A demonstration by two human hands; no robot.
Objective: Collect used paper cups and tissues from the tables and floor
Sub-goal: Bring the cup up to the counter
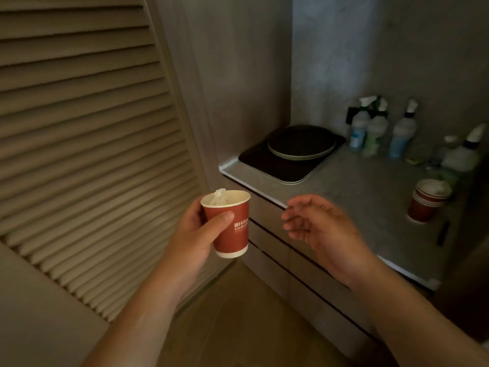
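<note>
Currently my left grip [197,231] is grasping an upright red paper cup [229,223] stuffed with crumpled white tissue [219,196], off the grey stone bench [365,192]. My right grip [317,223] is hovering released, holding nothing. Stacked red paper cups [426,201] are standing on the bench.

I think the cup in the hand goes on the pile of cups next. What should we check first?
1. Left hand grips the red paper cup firmly: ok, thumb and fingers wrap round it.
2. Cup held upright: ok, only slightly tilted.
3. Tissue tucked inside the cup: ok, it pokes just above the rim.
4. Right hand free to help: ok, open and holding nothing.
5. Stack of cups on the counter ready to take another: not ok, something white already fills the top cup.
6. Path to the stack is free: ok, bare counter lies between.
</note>
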